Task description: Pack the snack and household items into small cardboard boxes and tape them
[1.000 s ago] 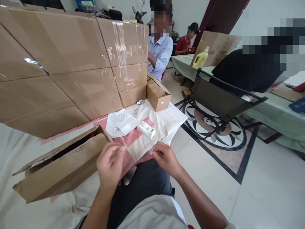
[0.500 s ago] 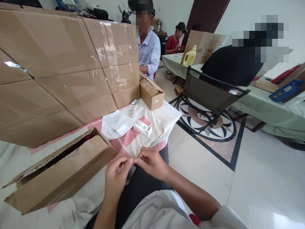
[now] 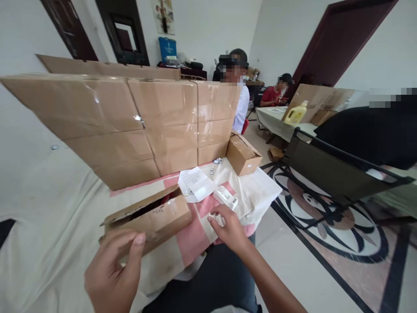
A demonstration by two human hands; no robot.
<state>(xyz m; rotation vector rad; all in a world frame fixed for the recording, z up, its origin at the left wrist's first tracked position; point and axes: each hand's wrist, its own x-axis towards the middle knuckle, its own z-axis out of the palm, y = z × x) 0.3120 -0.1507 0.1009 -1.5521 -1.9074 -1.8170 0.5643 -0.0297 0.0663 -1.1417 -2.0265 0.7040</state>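
Observation:
My left hand (image 3: 114, 265) is in front of the long open cardboard box (image 3: 169, 215), thumb and forefinger tips pressed together. Whatever lies between them, if anything, is too small to make out. Farther right, my right hand (image 3: 230, 228) hovers over the cloth, close to a white tape dispenser (image 3: 225, 198). Its thumb and forefinger are drawn together in a pinch, and I cannot see anything clearly in it. Left of the dispenser lies a white sheet (image 3: 200, 187) printed with small outlined shapes. Several small pieces (image 3: 217, 161) rest on the cloth behind it.
A wall of taped cardboard boxes (image 3: 172, 126) stands along the back. At its right end is a smaller carton (image 3: 244, 156). A pink and cream cloth (image 3: 193, 239) covers the table. Other people sit beyond, one on a dark chair (image 3: 329, 169) at right.
My hands, fingertips together before, have come apart: the left went left and nearer, the right stayed by the dispenser. The view has swung left and up.

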